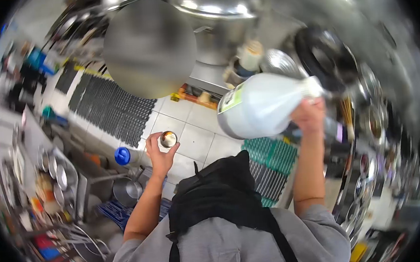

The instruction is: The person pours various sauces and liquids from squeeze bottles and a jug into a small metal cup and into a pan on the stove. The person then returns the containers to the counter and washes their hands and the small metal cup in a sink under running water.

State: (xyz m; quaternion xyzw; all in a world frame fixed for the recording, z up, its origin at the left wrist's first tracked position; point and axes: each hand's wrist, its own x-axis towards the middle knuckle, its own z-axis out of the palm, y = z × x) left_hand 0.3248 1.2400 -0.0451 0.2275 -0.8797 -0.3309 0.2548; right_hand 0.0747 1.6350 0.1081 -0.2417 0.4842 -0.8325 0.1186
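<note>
My left hand point(160, 156) holds a small round cup point(168, 139) between thumb and fingers, with something white and brown inside it. On the right, my right hand point(310, 115) is closed round the neck of a large whitish plastic jug point(262, 105) with a green label. The jug lies tilted in the air, its neck toward the right and its base toward the left. A gap separates the jug from the cup.
Large metal pots point(213, 33) stand ahead. A dark round pan point(324, 57) is at upper right. Black mats point(111, 106) and a green mat point(272, 156) lie on the tiled floor. A blue-lidded container point(122, 156) and a metal pan point(127, 191) are at left.
</note>
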